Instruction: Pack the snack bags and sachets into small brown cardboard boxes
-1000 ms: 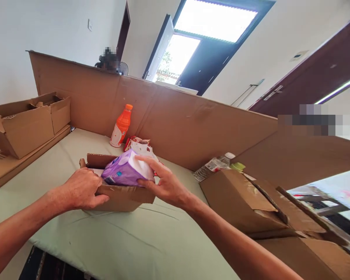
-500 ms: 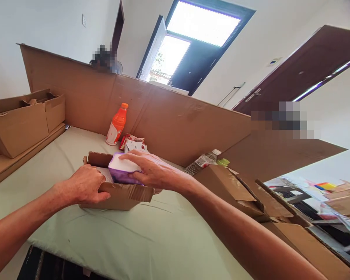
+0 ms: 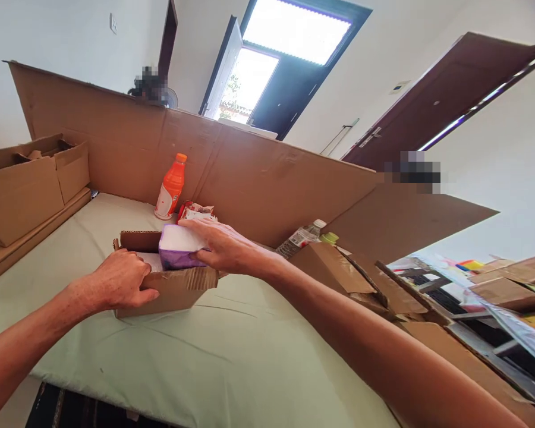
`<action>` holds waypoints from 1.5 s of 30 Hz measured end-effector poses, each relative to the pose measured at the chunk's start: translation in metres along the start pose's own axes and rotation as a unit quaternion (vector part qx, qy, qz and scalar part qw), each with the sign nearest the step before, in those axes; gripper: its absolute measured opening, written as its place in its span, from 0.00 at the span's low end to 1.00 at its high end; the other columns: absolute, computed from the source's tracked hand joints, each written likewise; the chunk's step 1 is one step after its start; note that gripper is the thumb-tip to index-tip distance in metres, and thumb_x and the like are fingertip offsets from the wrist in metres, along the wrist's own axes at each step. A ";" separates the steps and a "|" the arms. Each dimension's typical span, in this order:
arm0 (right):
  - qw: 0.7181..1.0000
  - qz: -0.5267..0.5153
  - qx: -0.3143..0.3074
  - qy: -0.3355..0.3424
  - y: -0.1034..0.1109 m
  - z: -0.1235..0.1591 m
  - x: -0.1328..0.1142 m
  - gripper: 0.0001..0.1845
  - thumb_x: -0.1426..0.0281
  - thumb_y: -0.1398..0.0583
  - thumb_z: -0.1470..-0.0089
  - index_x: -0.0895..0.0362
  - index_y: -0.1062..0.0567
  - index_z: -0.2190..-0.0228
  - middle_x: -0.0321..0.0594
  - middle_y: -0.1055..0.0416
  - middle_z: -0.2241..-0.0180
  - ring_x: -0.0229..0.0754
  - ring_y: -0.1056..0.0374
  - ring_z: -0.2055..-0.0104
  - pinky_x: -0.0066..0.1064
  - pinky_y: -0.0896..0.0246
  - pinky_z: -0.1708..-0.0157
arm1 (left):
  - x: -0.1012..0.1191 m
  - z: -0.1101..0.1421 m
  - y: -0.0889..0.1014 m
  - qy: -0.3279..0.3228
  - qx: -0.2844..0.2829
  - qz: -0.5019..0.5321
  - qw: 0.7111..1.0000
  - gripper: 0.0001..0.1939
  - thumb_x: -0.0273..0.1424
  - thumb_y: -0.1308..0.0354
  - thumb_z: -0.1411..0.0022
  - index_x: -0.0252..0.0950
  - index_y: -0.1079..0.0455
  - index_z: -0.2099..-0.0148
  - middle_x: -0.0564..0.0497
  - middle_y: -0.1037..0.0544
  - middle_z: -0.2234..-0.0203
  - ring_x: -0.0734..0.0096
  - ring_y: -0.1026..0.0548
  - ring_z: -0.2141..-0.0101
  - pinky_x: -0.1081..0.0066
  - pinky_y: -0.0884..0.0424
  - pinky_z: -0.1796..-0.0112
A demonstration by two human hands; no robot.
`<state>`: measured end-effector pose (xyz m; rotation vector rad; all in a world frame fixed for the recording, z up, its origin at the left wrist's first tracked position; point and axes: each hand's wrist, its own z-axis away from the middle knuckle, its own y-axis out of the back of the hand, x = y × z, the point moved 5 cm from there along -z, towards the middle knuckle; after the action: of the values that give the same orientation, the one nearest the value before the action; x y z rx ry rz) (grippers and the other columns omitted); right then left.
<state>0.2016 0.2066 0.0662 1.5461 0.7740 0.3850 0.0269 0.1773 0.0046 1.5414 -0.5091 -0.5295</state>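
A small open cardboard box stands on the cloth-covered table. My left hand is closed over its near left rim, with the fingers inside and the thumb outside. My right hand grips a purple-and-white tissue pack, its thumb on the near side and its fingers across the top. The pack's lower part is hidden in the box. Something whitish lies inside the box beside the pack, partly behind my left hand. Just behind my right hand are red-and-white snack packets, partly covered.
An orange drink bottle stands near the tall cardboard partition at the back. To the right, a clear plastic bottle leans by brown cartons. Another cardboard box stands at the left. Pale green cloth covers the table.
The view has shifted, so the scene sits a little further left. The tissue pack appears slightly higher in the box. Both hands keep their grips.
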 end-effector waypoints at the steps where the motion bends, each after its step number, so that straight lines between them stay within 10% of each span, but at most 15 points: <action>1: 1.000 -0.012 0.008 -0.011 -0.003 0.002 0.006 0.34 0.74 0.42 0.49 0.53 0.31 0.40 0.48 0.29 0.42 0.54 0.34 0.41 0.48 0.40 0.43 | 0.000 0.000 0.000 0.000 0.000 -0.002 1.000 0.17 0.43 0.39 0.39 0.33 0.22 0.69 0.40 0.16 0.70 0.50 0.18 0.65 0.59 0.27 0.62; 6: 0.998 0.030 0.010 -0.055 0.002 0.022 0.015 0.34 0.72 0.40 0.49 0.55 0.33 0.39 0.48 0.25 0.49 0.54 0.31 0.48 0.46 0.38 0.49 | 0.005 0.001 0.001 -0.009 -0.013 0.002 1.000 0.15 0.41 0.38 0.40 0.33 0.22 0.68 0.40 0.17 0.69 0.50 0.18 0.64 0.59 0.27 0.61; 15: 0.973 0.188 -0.134 0.012 0.012 -0.013 -0.048 0.06 0.72 0.38 0.47 0.56 0.26 0.64 0.48 0.26 0.62 0.50 0.32 0.58 0.37 0.38 0.59 | 0.009 0.007 -0.001 -0.019 -0.002 0.015 1.000 0.15 0.41 0.37 0.40 0.31 0.21 0.65 0.37 0.17 0.66 0.47 0.19 0.61 0.55 0.26 0.56; 24: 0.997 0.003 -0.052 0.057 0.003 0.016 0.004 0.35 0.82 0.45 0.56 0.53 0.28 0.45 0.45 0.26 0.48 0.49 0.32 0.46 0.46 0.37 0.44 | 0.007 0.009 0.001 -0.021 -0.017 0.011 1.000 0.15 0.41 0.37 0.39 0.32 0.21 0.67 0.39 0.17 0.68 0.48 0.19 0.61 0.56 0.27 0.57; 34: 0.985 0.088 -0.142 -0.050 -0.049 0.009 0.021 0.26 0.82 0.42 0.48 0.57 0.26 0.47 0.51 0.25 0.45 0.53 0.29 0.43 0.46 0.35 0.45 | 0.010 0.005 0.001 -0.021 -0.025 0.003 0.999 0.17 0.43 0.38 0.39 0.32 0.23 0.67 0.39 0.17 0.67 0.49 0.20 0.63 0.57 0.28 0.58; 40: 0.992 -0.027 -0.125 0.003 -0.035 0.006 0.032 0.20 0.72 0.42 0.38 0.55 0.24 0.45 0.47 0.30 0.39 0.49 0.33 0.38 0.42 0.39 0.39 | -0.001 0.000 -0.001 -0.009 -0.031 -0.005 0.999 0.19 0.45 0.40 0.38 0.34 0.25 0.68 0.40 0.17 0.68 0.49 0.20 0.65 0.58 0.28 0.64; 45: 0.982 -0.120 -0.142 0.019 -0.038 0.012 0.033 0.19 0.68 0.49 0.33 0.53 0.19 0.54 0.41 0.19 0.55 0.45 0.24 0.52 0.37 0.31 0.49 | -0.008 -0.004 -0.009 -0.017 0.008 -0.009 1.000 0.17 0.45 0.38 0.40 0.34 0.25 0.68 0.40 0.18 0.70 0.47 0.20 0.67 0.56 0.26 0.64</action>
<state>0.2238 0.2185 0.0212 1.1663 0.8839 0.3307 0.0230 0.1853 -0.0038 1.5562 -0.5268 -0.5681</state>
